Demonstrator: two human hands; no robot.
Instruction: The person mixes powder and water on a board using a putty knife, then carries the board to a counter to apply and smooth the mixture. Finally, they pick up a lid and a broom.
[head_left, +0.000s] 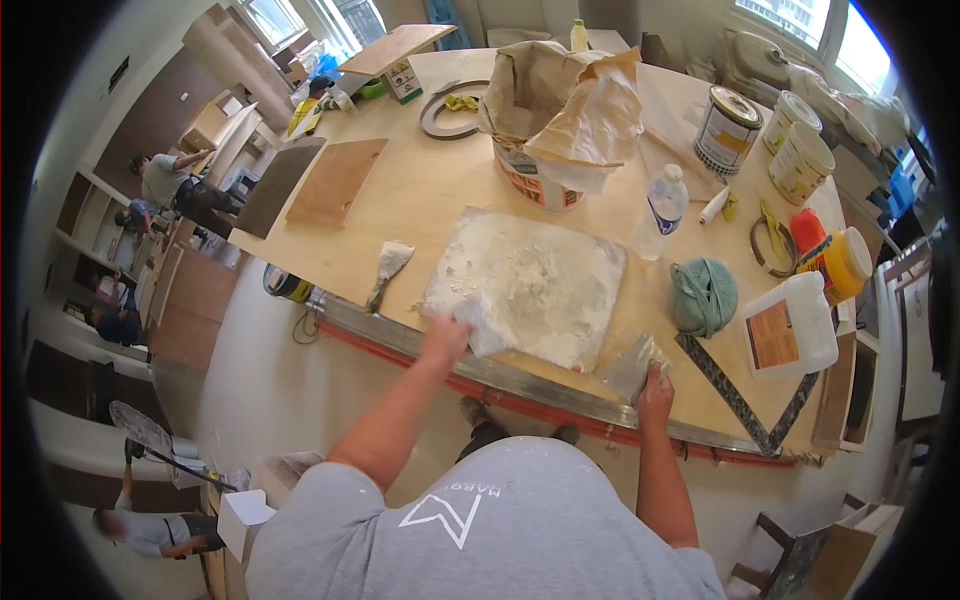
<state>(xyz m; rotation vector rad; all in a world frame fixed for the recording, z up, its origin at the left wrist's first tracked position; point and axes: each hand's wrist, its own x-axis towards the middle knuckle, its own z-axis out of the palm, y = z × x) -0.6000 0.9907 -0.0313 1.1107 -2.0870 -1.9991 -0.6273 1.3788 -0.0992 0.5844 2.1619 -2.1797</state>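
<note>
A square board point(605, 262) coated with white powder and a pale heap of compound point(530, 285) lies near the table's front edge. My left hand point(447, 338), blurred by motion, is closed at the board's near left corner on a putty knife point(488, 326), whose smeared blade lies over the board. To the right of the board, my right hand point(655, 396) is wrapped round a second putty knife point(630, 368), its wide metal blade pointing up and left. Another scraper point(391, 268) with a whitened blade rests left of the board.
A paper-lined bucket point(535, 180) stands behind the board. A water bottle point(662, 212), a ball of green twine point(703, 297), a white jug point(790, 328) and a metal square point(728, 398) are on the right. Paint cans point(728, 130) stand farther back. Several people are at the far left.
</note>
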